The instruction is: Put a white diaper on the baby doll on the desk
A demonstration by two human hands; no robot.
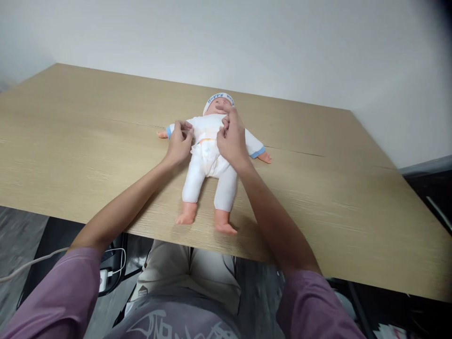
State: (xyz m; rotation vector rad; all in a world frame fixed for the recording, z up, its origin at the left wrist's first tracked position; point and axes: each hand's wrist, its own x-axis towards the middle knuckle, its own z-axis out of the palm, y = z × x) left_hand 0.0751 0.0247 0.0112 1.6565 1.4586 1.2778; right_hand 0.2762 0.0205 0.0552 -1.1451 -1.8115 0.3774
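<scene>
A baby doll [192,183] in white clothes with blue cuffs lies on its back on the table, feet towards me. Its white cap with blue lettering rests at the far end. Around its hips is a white diaper [211,157] with an orange line at the waist. My left hand [181,142] pinches the diaper's waist at the left side, thumb and fingers together. On the other side, my right hand [233,139] is closed at the diaper's waist edge, its index finger raised in front of the doll's chin. The exact bit under the right fingertips is hidden.
The wooden table [106,155] spans the view, with a pale wall [226,42] behind it. Below its front edge, at the left, a white cable [38,259] runs to a white plug [103,281]. Dark items sit at the lower right.
</scene>
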